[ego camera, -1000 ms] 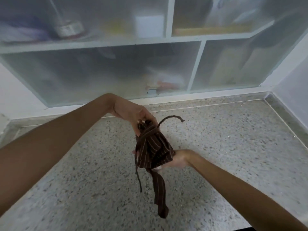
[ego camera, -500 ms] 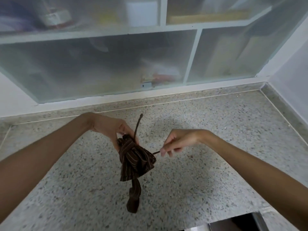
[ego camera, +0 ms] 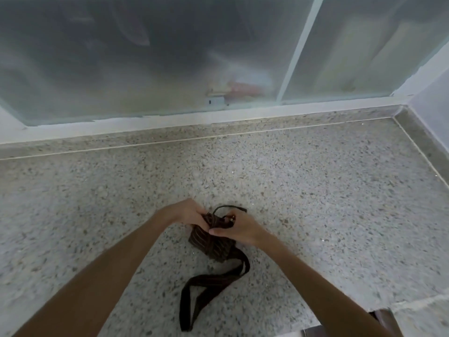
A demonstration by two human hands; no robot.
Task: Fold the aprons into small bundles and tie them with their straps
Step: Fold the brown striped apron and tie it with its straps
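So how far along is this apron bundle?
Folding looks done: the brown striped apron bundle lies compact on the speckled stone counter. Tying is in hand: the left hand and right hand grip its top by the thin cord. The wide strap trails loose.

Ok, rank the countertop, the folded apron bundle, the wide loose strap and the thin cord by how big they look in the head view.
1. countertop
2. wide loose strap, trailing toward the camera, so nearness may flatter it
3. folded apron bundle, looks close to the strap; partly covered by the hands
4. thin cord
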